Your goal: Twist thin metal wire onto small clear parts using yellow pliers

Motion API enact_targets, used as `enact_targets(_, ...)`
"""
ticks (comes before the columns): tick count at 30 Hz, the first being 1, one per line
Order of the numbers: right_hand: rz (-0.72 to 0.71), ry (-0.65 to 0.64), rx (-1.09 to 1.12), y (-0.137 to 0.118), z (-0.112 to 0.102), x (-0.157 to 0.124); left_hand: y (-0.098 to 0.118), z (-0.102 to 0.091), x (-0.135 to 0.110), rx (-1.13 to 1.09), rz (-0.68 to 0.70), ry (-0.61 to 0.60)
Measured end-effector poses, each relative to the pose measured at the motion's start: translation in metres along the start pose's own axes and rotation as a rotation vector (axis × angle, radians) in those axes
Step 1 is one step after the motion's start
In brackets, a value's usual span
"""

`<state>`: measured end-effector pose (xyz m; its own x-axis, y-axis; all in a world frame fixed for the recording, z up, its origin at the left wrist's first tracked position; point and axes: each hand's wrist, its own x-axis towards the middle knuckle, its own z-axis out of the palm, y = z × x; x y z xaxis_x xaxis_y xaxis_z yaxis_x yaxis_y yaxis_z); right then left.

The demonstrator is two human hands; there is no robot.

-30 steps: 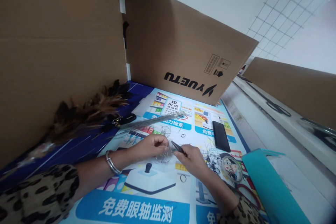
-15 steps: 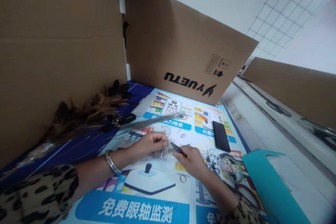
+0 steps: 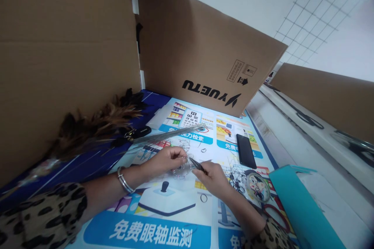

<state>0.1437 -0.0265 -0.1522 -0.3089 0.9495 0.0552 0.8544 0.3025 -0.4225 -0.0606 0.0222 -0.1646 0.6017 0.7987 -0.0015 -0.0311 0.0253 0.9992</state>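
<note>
My left hand (image 3: 168, 160) is closed, thumb and forefinger pinching a thin, bent wire piece (image 3: 182, 170) that hangs below the fingertips; its exact shape is blurred. In my right hand (image 3: 214, 181) is a pair of dark, pointed pliers (image 3: 196, 164), gripped in closed fingers. The tips of the pliers point at the wire, close to my left fingertips; whether they touch it I cannot tell. Just behind my hands lie loose curled wires (image 3: 184, 146) and a bundle of long straight wires (image 3: 172, 134). A small dark ring (image 3: 203, 198) lies in front of my right hand.
A black phone (image 3: 246, 151) lies at the right, behind a round tin (image 3: 258, 187) and a tangle of dark rings. Cardboard panels (image 3: 210, 46) wall the back and left. Feathers (image 3: 99, 122) lie along the left wall. A teal box (image 3: 304, 206) stands at the right edge.
The wire piece below my left fingertips has shifted and now looks more blurred. My hands and the pliers have hardly moved.
</note>
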Motion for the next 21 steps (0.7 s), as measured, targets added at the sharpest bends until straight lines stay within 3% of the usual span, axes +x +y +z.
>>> enact_targets(21, 0.017, -0.009, -0.025, -0.0029, -0.0008, 0.0006, -0.0021, -0.0002, 0.0027, 0.125, 0.059, 0.050)
